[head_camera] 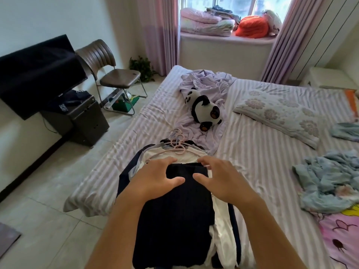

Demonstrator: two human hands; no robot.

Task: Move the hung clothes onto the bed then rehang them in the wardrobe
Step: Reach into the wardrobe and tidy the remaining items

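Stacked clothes on hangers lie on striped bed; panda toy and pillow beyond; left hand and right hand spread, grip open.

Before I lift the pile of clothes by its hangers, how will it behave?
The pile of clothes will probably sag and swing, since the layered fabric lies limp on the bed. With several garments, it is likely rather heavy. The pink hangers look thin and bunched, so they may tangle or slip apart.

A stack of clothes on hangers is lying at the bed's near left edge; a panda plush is sitting behind it, a pillow lying toward the right edge.
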